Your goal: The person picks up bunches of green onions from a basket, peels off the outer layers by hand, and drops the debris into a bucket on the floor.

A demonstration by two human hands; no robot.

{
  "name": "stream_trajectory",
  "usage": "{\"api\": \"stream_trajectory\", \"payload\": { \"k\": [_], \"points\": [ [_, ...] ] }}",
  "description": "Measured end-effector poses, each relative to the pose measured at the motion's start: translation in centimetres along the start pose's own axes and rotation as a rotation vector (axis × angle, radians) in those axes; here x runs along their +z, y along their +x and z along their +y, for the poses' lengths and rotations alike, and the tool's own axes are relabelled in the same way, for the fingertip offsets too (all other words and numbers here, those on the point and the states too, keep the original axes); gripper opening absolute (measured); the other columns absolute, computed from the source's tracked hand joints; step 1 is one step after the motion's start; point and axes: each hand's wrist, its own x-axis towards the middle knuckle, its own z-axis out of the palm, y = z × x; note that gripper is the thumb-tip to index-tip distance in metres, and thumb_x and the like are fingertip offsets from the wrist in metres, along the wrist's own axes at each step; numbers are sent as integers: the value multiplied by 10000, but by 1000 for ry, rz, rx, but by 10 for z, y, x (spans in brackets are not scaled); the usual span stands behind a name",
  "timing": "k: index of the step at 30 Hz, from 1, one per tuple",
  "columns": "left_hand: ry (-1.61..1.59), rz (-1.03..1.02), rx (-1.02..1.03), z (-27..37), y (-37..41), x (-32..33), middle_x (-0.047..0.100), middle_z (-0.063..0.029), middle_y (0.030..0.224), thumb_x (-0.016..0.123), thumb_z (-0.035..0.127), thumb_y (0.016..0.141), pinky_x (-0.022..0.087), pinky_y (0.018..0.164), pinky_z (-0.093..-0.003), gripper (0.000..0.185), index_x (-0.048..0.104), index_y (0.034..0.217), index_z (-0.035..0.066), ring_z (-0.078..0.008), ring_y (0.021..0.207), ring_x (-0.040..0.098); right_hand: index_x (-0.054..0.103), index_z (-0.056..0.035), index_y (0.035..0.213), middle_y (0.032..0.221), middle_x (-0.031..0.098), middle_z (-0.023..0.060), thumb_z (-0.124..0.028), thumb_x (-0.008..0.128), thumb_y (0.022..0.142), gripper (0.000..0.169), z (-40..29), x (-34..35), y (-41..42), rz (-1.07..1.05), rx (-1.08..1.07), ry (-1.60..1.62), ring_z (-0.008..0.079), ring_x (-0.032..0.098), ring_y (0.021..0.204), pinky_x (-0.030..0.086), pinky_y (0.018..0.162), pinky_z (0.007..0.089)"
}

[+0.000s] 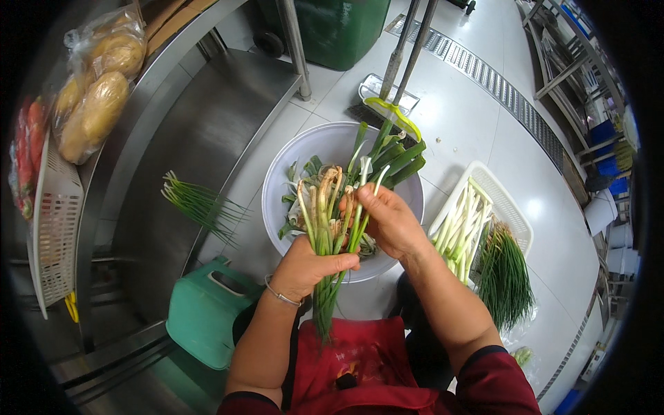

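Observation:
My left hand (316, 264) is closed around a bunch of green onions (322, 244), their pale and brownish root ends up and their green tops hanging towards my apron. My right hand (381, 215) has its thumb and fingers at the white end of a green onion on the bunch's right side. Beneath both hands is a round, light-coloured basin (275, 171) with leek greens (399, 158), peelings and papery skins in it. To the right, a white plastic basket (519, 223) bears peeled white stalks (464, 223), and thin green onions (503, 275) with brown roots lie beside them.
A small bunch of green onions (205, 205) lies on the low steel shelf (161, 135) at left, near a green plastic stool (202, 311). Bagged potatoes (98, 104) are at upper left. A dustpan (371, 88), a yellow-green broom (402, 116) and a green wheeled bin (332, 31) stand beyond the basin.

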Motion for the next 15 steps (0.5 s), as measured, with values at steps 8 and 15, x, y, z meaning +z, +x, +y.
{"api": "stream_trajectory", "payload": {
  "k": [8, 15],
  "points": [
    [165, -110, -109, -4, 0, -8, 617, -98, 738, 686, 102, 682, 391, 484, -223, 272, 574, 891, -31, -112, 580, 538, 460, -66, 888, 798, 519, 78, -223, 404, 937, 174, -58, -51, -4, 151, -249, 469, 124, 469, 593, 470, 570, 251],
    [246, 4, -100, -4, -4, -26, 610, -108, 653, 643, 65, 669, 391, 473, -230, 199, 582, 826, -39, -116, 510, 512, 437, -31, 885, 819, 471, 73, -190, 381, 947, 180, -102, -97, -31, 117, -433, 628, 105, 446, 624, 463, 600, 237]
  ]
}}
